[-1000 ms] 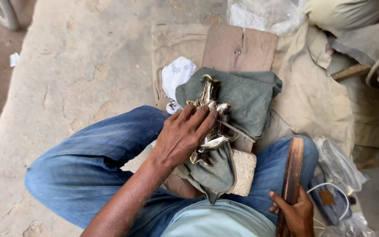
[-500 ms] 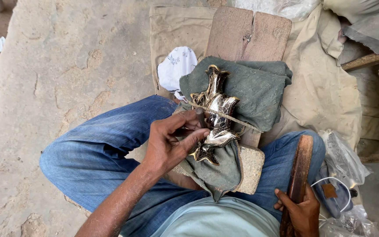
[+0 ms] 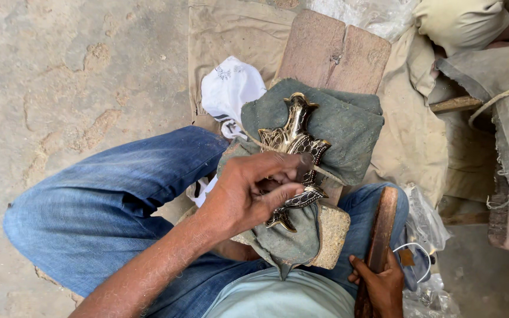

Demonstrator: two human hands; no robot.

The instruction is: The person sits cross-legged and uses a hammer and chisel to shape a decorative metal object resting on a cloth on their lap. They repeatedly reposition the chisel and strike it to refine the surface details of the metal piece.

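The ornate, fish-shaped brass casting [image 3: 294, 154] is laid on a folded grey-green cloth [image 3: 343, 126] over a worn wooden block [image 3: 332, 54], near the block's edge closest to the person, and is pinned there by the curled fingers of the left hand [image 3: 253, 191], which are closed loosely over its lower half. The right hand [image 3: 379, 287] is wrapped tightly around the lower end of a long dark wooden stick [image 3: 378, 235]. Since the casting is only pressed down on soft, yielding cloth, it could be shifted or tipped off that near edge, and the left fingertips could be caught if the stick were brought down close to them.
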